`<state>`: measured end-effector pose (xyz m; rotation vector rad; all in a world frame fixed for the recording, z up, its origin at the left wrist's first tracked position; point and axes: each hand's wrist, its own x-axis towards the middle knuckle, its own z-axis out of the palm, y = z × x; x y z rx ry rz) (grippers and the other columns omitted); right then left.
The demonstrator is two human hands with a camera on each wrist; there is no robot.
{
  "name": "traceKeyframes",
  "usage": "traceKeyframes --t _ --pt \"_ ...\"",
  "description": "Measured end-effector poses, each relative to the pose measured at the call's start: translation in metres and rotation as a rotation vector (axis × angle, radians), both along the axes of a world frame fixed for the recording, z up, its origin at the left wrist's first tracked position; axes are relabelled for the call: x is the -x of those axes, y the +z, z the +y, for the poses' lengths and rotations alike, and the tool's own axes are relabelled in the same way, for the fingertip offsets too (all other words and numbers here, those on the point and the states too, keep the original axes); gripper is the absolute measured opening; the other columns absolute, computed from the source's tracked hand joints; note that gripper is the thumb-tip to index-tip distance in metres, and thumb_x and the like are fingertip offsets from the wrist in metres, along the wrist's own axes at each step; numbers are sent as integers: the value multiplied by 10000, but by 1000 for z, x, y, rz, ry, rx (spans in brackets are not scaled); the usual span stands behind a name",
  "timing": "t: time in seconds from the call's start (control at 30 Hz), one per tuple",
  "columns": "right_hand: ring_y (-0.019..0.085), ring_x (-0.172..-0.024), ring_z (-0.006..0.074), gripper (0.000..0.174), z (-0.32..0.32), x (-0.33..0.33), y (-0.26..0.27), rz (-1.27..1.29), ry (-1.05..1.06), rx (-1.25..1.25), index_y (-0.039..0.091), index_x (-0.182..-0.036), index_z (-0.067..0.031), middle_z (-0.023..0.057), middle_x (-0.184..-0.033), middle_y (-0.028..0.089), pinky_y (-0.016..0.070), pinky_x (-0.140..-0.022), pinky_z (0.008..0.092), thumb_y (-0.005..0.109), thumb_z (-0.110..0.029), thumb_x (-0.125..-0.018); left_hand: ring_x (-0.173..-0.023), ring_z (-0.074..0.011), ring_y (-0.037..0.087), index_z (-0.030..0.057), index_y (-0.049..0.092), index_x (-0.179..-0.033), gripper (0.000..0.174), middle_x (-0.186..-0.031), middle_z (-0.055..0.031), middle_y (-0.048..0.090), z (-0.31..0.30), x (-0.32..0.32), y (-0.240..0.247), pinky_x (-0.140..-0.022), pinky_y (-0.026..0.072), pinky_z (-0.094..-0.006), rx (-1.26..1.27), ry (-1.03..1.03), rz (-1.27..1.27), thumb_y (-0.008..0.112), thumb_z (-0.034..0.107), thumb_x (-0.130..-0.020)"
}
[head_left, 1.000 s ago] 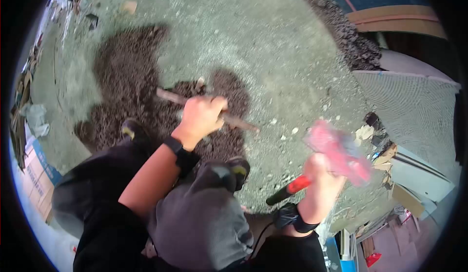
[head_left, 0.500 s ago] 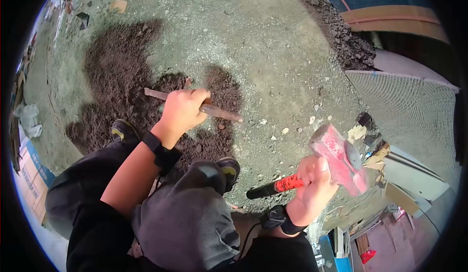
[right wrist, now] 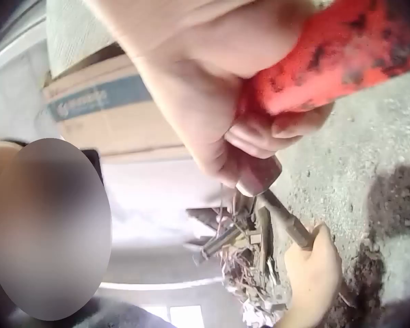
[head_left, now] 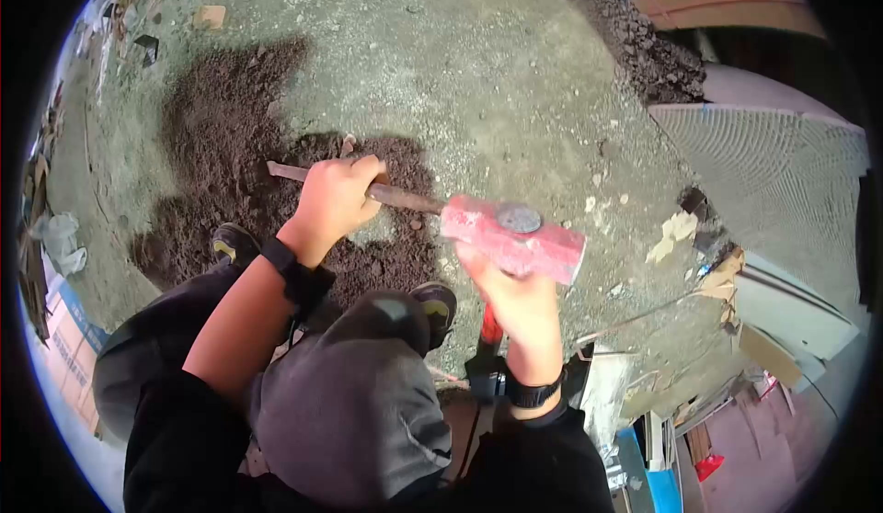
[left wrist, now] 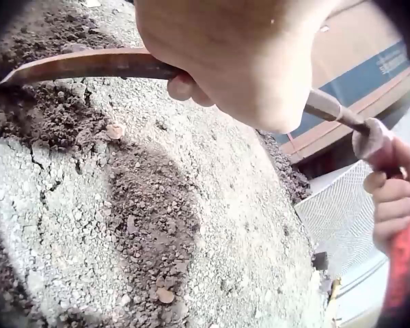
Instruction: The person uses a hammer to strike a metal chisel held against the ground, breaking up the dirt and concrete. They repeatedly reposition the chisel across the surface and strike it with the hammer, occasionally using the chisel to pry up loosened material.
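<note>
swung leftward since half a second ago, the red hammer [head_left: 487, 234] meets the chisel [head_left: 405, 199], its tip among dark crumbs [head_left: 221, 108]; left hand [head_left: 333, 200] grips chisel, right hand [head_left: 522, 311] hammer; best strike squarely, chisel steady.

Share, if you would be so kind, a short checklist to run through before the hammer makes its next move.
1. Left hand grips the chisel: ok.
2. Right hand grips the hammer by its red handle: ok.
3. Hammer lined up with the chisel's outer end: ok, they appear to touch.
4. Chisel's tip firmly seated: cannot tell; it lies at the dark dirt, depth unclear.
5. Hand protection: not ok, both hands are bare.
6. Shoes apart from chisel and hammer: ok.
</note>
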<state>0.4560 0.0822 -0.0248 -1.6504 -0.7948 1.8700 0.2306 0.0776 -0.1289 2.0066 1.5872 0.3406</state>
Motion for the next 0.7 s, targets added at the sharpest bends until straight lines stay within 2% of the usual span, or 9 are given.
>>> traceKeyframes --t 0.13,0.17,0.33,0.37,0.43,0.5,0.53,0.6,0.7 --pt "578 -896 131 314 1 -13 11 -34 -27 -139 595 -1040 -1 65 -1001 623 459 -795 275 690 -32 -743 -573 -282 593 81 559 -785 224 -618 -84 580 2 5 -1 -520 472 -377 -64 5 -104 650 88 -580" --pt "583 -882 134 296 -2 -16 20 -10 -188 -176 604 -1024 1 68 -999 624 463 -787 274 688 -24 -741 -567 -282 589 86 560 -783 218 -612 -83 578 0 7 -3 -519 471 -374 -67 -27 -53 645 91 -582" --pt "587 -868 134 284 -2 -14 8 -21 -147 -16 608 -1011 11 72 -986 627 468 -770 272 688 -19 -740 -560 -278 583 101 562 -763 191 -600 -84 570 2 6 3 -523 473 -368 -7 1 -42 642 104 -590" --pt "588 -866 133 265 0 2 -4 -33 44 -34 611 -995 19 74 -976 630 468 -764 269 681 -9 -741 -560 -276 585 101 560 -766 194 -598 -82 569 1 4 4 -524 474 -367 -2 8 -57 643 104 -590" --pt "587 -869 129 269 4 -2 -2 -16 61 -157 610 -994 22 78 -975 630 469 -757 269 686 -13 -738 -558 -275 585 101 560 -770 198 -598 -81 570 -1 1 3 -524 474 -368 -26 -5 -75 644 105 -591" --pt "588 -872 134 304 13 -8 13 -30 -17 -119 601 -1016 19 83 -977 630 469 -757 269 691 -13 -728 -556 -279 586 99 558 -785 216 -603 -84 576 -1 7 -9 -523 476 -372 -36 -16 15 644 105 -587" --pt "594 -866 147 342 11 -14 19 -8 -118 -256 585 -1046 23 91 -986 626 470 -750 269 688 -6 -721 -555 -281 586 99 557 -787 218 -601 -85 576 -1 6 -9 -521 475 -374 -41 -19 12 642 103 -586" --pt "593 -842 161 359 1 -36 39 -28 -272 -151 575 -1062 27 93 -1000 620 480 -722 276 682 -10 -722 -556 -286 586 96 555 -789 221 -606 -88 578 -5 3 -11 -519 473 -378 -29 -1 -8 642 105 -587" --pt "583 -834 139 336 -4 -14 7 -142 -73 -282 587 -1053 10 70 -981 621 479 -703 275 690 -38 -736 -560 -286 588 88 558 -777 207 -616 -90 585 -1 1 -5 -524 476 -378 -6 6 -52 641 103 -588"
